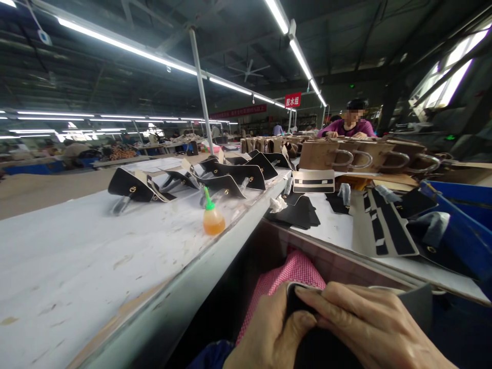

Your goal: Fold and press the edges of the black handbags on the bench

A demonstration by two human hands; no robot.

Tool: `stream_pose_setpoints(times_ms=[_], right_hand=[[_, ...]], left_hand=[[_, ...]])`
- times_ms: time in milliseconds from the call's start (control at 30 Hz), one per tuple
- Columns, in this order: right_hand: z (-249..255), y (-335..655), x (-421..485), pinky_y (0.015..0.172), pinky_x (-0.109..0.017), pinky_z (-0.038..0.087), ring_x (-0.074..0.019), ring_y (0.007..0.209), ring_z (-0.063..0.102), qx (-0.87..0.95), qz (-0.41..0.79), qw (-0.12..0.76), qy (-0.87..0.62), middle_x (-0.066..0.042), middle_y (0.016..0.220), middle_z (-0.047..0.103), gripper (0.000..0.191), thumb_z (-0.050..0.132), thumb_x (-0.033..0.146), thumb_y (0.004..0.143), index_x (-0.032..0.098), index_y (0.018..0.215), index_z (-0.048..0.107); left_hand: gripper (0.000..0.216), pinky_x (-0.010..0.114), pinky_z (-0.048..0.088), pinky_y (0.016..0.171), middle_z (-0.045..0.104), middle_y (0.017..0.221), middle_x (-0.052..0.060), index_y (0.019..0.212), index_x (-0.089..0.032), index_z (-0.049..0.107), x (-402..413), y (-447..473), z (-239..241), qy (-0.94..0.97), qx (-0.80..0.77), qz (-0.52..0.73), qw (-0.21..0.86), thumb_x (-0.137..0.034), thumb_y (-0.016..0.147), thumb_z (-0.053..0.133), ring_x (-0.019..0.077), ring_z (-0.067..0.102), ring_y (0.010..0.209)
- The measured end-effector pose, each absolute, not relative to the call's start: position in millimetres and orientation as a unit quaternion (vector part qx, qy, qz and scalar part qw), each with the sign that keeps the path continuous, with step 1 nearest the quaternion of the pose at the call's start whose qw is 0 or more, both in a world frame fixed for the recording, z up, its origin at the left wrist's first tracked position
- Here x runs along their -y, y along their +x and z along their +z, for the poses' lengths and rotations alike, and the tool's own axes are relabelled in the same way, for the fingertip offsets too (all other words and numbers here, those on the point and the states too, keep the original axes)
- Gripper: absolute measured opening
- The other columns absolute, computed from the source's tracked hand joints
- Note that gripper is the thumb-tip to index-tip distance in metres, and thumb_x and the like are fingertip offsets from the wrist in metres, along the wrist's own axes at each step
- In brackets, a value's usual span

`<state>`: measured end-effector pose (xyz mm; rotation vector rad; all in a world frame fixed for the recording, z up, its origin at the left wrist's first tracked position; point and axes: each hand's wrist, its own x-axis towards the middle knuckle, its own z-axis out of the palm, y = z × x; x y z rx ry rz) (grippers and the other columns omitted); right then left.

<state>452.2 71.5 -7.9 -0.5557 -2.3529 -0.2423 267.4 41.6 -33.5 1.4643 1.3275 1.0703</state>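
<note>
Low in the head view, my left hand and my right hand meet on a black leather-like bag panel. The left thumb presses against its near face, and the left fingers lie behind it, mostly hidden. My right fingers are laid over its upper edge, close to the left thumb. A grey part shows past the right hand; whether it belongs to the same panel I cannot tell. Beneath the hands is red-and-white checked cloth.
A squeeze bottle of amber liquid stands on the white table, before several black flaps with gold clasps. To the right lie beige-and-black panels beside a blue bin. Brown bags with handles stand near a co-worker.
</note>
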Motion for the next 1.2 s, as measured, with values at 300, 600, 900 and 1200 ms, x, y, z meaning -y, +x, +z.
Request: stream_pose_setpoints(times_ms=[300, 600, 900, 1200], right_hand=[[-7.8, 454.9, -70.9, 0.063, -0.021, 0.052, -0.0126, 0.073, 0.066, 0.912, -0.088, 0.320, -0.240, -0.004, 0.089, 0.067, 0.036, 0.041, 0.019, 0.103, 0.018, 0.138, 0.049], [-3.6, 448.7, -69.4, 0.067, -0.020, 0.051, -0.0111, 0.082, 0.068, 0.866, -0.162, 0.357, -0.310, -0.003, 0.094, 0.068, 0.023, 0.042, 0.028, 0.104, 0.023, 0.118, 0.060], [2.4, 441.4, -74.1, 0.060, -0.020, 0.047, -0.0097, 0.073, 0.061, 0.892, -0.023, 0.338, -0.299, -0.001, 0.090, 0.060, 0.020, 0.043, 0.019, 0.102, 0.024, 0.108, 0.061], [0.9, 441.8, -84.5, 0.077, -0.034, 0.052, -0.0189, 0.089, 0.062, 0.862, -0.113, 0.370, -0.328, -0.006, 0.103, 0.066, 0.020, 0.046, 0.028, 0.102, 0.021, 0.113, 0.060]], left_hand=[[0.050, 0.031, 0.045, 0.088, 0.068, 0.088, 0.004, 0.102, -0.033, 0.076, -50.9, 265.1, -33.3, 0.592, -0.530, 0.410, 0.447, -0.071, 0.080, 0.052, 0.0246, 0.062, 0.090], [0.039, 0.031, 0.042, 0.082, 0.066, 0.088, 0.002, 0.099, -0.032, 0.074, -49.1, 267.4, -29.1, 0.626, -0.516, 0.413, 0.414, -0.050, 0.092, 0.040, 0.0216, 0.060, 0.089], [0.049, 0.025, 0.045, 0.061, 0.068, 0.073, 0.002, 0.097, -0.027, 0.075, -58.3, 267.7, -36.9, 0.721, -0.414, 0.456, 0.317, -0.055, 0.096, 0.035, 0.0163, 0.061, 0.064], [0.041, 0.025, 0.050, 0.066, 0.069, 0.074, 0.003, 0.103, -0.026, 0.076, -63.9, 262.4, -49.4, 0.652, -0.494, 0.518, 0.248, -0.052, 0.093, 0.046, 0.0175, 0.062, 0.068]])
